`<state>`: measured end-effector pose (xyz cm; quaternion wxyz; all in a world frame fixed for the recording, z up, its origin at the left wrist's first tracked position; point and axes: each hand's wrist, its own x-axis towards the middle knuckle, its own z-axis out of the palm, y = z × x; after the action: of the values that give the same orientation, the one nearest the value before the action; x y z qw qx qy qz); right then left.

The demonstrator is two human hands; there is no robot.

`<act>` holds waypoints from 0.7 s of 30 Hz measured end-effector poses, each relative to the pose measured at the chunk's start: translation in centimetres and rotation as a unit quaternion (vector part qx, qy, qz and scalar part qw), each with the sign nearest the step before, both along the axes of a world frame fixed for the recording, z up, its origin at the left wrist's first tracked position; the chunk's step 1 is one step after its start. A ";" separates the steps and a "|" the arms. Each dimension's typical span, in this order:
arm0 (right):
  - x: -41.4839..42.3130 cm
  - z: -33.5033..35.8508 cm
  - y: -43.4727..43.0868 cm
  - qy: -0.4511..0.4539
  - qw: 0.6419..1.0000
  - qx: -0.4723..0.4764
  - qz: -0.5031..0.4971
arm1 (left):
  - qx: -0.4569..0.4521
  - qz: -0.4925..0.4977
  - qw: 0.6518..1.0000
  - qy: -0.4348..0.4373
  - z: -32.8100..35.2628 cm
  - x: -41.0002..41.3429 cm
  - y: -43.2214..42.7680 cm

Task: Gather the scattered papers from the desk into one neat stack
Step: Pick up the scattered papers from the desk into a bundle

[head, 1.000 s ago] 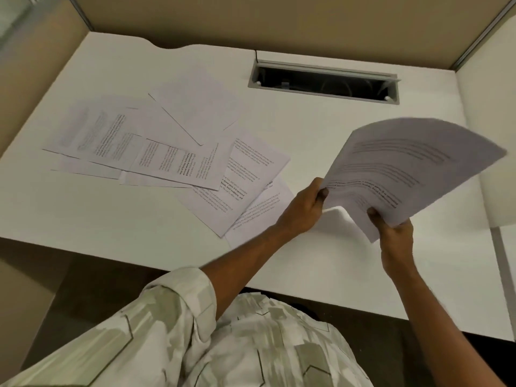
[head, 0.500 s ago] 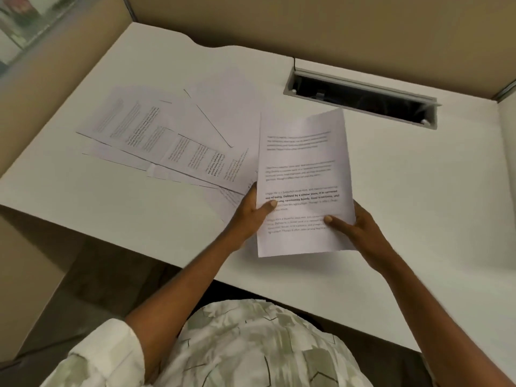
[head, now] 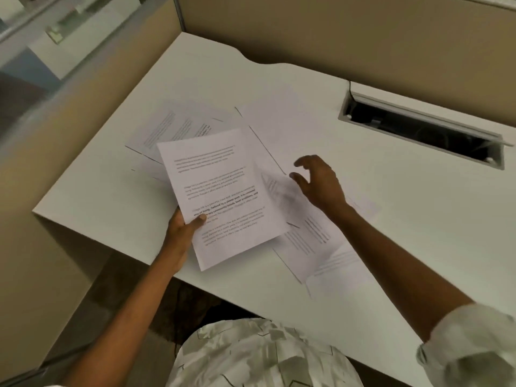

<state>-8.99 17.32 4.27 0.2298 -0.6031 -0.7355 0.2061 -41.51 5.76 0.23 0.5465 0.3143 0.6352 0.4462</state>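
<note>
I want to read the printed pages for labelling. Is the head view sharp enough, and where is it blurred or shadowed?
Head view: only the bold line on the held stack is near legible; the loose sheets under the right hand are smeared and shadowed; the far sheets are faint; the left edge is motion-blurred.

A held stack of papers (head: 223, 196) covers much of the loose sheets (head: 178, 127) lying toward 11 o'clock on the desk (head: 418, 219); their print is too blurred to read. The left hand's fingers (head: 199, 219) are hidden behind the stack except the thumb. The right sleeve (head: 472, 344) is cut off at 4 o'clock. The cable slot (head: 418, 132) shows only darkness inside.
</note>
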 end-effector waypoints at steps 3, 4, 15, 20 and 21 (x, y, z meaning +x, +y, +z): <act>-4.2 -1.3 3.7 -0.083 0.995 -0.016 0.049 | -0.014 0.005 1.000 0.005 -0.3 -4.3 1.3; -5.2 -1.8 4.7 -0.103 0.992 -0.028 0.060 | -0.017 0.004 1.000 0.005 -0.4 -5.5 1.7; -8.4 -5.4 7.8 -0.214 0.972 -0.084 0.054 | -0.103 0.026 0.994 -0.010 -1.5 -12.6 5.5; -8.8 -5.3 7.6 -0.229 0.971 -0.025 0.064 | -0.109 -0.003 0.992 0.060 -2.2 -14.4 6.0; -8.9 -5.2 7.7 -0.231 0.971 -0.012 0.063 | -0.113 -0.004 0.992 0.059 -2.2 -14.8 6.1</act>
<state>-17.90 24.99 -0.97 0.0330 -0.5895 -0.8027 0.0847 -56.35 11.82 -1.93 0.5417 0.2791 0.7113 0.3503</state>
